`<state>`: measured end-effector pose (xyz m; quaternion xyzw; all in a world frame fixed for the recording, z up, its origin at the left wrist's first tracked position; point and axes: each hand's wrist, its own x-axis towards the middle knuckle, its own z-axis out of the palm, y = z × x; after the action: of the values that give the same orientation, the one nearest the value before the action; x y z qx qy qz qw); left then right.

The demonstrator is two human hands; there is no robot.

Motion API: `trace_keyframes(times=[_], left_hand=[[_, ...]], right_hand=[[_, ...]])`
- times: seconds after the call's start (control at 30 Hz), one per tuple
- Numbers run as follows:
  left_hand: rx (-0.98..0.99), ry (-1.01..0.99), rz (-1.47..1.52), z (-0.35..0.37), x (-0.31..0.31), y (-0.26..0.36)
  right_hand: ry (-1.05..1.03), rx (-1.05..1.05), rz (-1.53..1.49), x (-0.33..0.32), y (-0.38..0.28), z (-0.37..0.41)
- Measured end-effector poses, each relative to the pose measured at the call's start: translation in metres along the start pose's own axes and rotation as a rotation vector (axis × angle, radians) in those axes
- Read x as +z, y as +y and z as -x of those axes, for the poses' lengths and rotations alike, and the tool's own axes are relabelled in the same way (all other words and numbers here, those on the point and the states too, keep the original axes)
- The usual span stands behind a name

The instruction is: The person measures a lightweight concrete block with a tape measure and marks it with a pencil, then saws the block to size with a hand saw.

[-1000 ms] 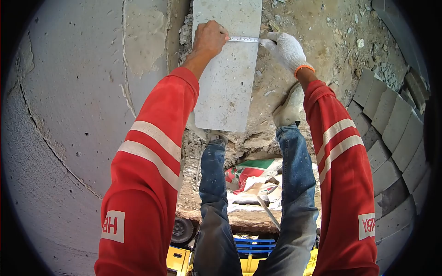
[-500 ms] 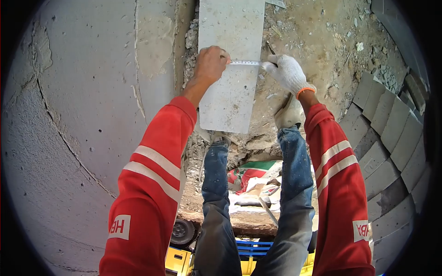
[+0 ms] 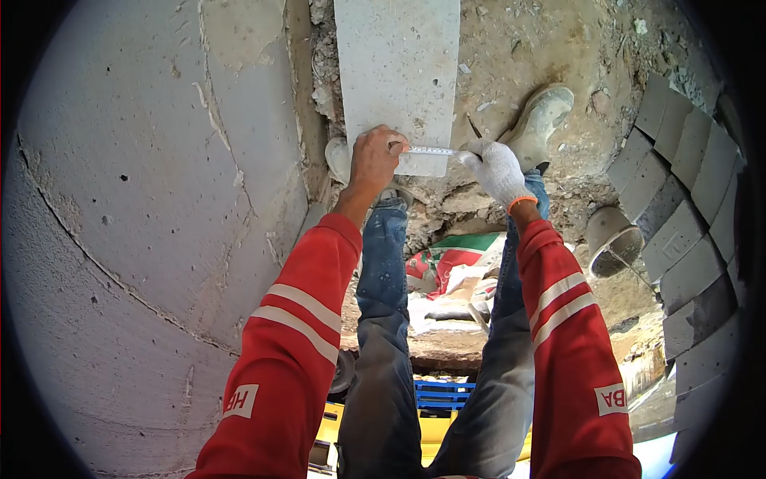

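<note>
A pale grey slab [image 3: 399, 72] lies lengthwise on the ground in front of me. Across it, close to its near end, stretches the white marked blade of a tape measure [image 3: 431, 151]. My left hand [image 3: 375, 164], bare, is closed around one end of the tape over the slab's left edge. On the other side my right hand [image 3: 496, 172], in a white knitted glove with an orange cuff, pinches the tape just beyond the right edge. Whatever else of the tape measure sits inside either hand is hidden.
A grey plastered wall [image 3: 144, 184] rises on the left. Stacked grey tiles [image 3: 686, 207] and a bucket [image 3: 613, 242] stand on the right. My boot [image 3: 542, 120] rests on dirt. Between my legs are a red and green sack [image 3: 451, 263] and a blue and yellow object [image 3: 439, 395] below.
Both hands have moved toward me with the tape, from farther up the slab to near its close end. The view has shifted, and the bucket now shows. My right boot stands farther out.
</note>
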<state>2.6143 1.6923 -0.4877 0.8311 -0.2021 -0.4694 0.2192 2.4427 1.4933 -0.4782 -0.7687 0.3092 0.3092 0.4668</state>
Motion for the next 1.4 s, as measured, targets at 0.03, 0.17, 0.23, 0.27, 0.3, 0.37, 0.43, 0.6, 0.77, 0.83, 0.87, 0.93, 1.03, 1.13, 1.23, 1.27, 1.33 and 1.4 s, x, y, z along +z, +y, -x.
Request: trace_keyframes(times=[0.03,0.17,0.23,0.27,0.3,0.37,0.43,0.6,0.77,0.83,0.87,0.93,1.03,1.13,1.23,1.27,1.33,1.4], left_hand=[[-0.016,-0.003,-0.004,0.001,0.001,-0.001],[-0.012,0.0,-0.047,0.0,0.002,0.002],[0.019,0.032,-0.063,0.0,0.002,0.003],[0.023,0.035,-0.06,-0.001,0.002,0.004],[0.022,0.035,-0.062,-0.001,0.002,0.004],[0.024,0.037,-0.066,-0.002,0.001,0.004],[0.016,0.012,-0.075,-0.002,0.0,0.002],[0.029,0.054,-0.125,0.003,-0.001,0.003],[0.052,0.042,-0.107,0.001,0.0,0.002],[0.041,0.079,-0.117,0.003,0.003,0.002],[0.042,0.086,-0.116,0.004,0.004,0.002],[-0.011,0.045,-0.147,0.003,0.006,0.004],[-0.023,0.051,-0.227,0.001,0.006,0.008],[0.129,-0.02,-0.389,-0.003,-0.001,0.005],[0.104,0.1,-0.312,0.011,0.01,0.002],[0.107,0.101,-0.312,0.011,0.011,0.002],[0.038,0.002,-0.342,0.015,0.01,0.004],[0.06,0.017,-0.369,0.008,0.006,0.006]], right_hand=[[-0.001,0.003,-0.002,0.003,0.002,0.0],[0.016,-0.026,0.065,0.002,0.008,-0.009],[0.036,-0.047,0.103,-0.001,0.006,-0.011],[0.006,-0.025,0.104,-0.004,0.003,-0.013],[-0.025,-0.002,0.105,-0.006,0.001,-0.014],[-0.034,-0.017,0.102,-0.007,0.002,-0.015],[-0.048,-0.032,0.096,-0.007,-0.001,-0.016],[-0.014,-0.056,0.095,0.0,0.0,-0.015],[0.005,-0.061,0.097,0.006,0.005,-0.016],[0.002,-0.05,0.111,0.007,0.005,-0.016],[-0.019,-0.03,0.109,0.007,0.004,-0.014],[-0.051,-0.009,0.072,0.0,-0.003,-0.011],[-0.064,0.02,0.086,-0.002,-0.008,-0.009],[0.018,-0.05,0.105,0.002,-0.006,-0.009],[-0.05,0.008,0.128,-0.004,-0.014,-0.005],[-0.166,0.119,0.134,-0.009,-0.019,-0.004],[-0.139,0.051,0.117,-0.002,-0.011,-0.002],[-0.103,-0.015,0.096,0.004,-0.001,-0.005]])
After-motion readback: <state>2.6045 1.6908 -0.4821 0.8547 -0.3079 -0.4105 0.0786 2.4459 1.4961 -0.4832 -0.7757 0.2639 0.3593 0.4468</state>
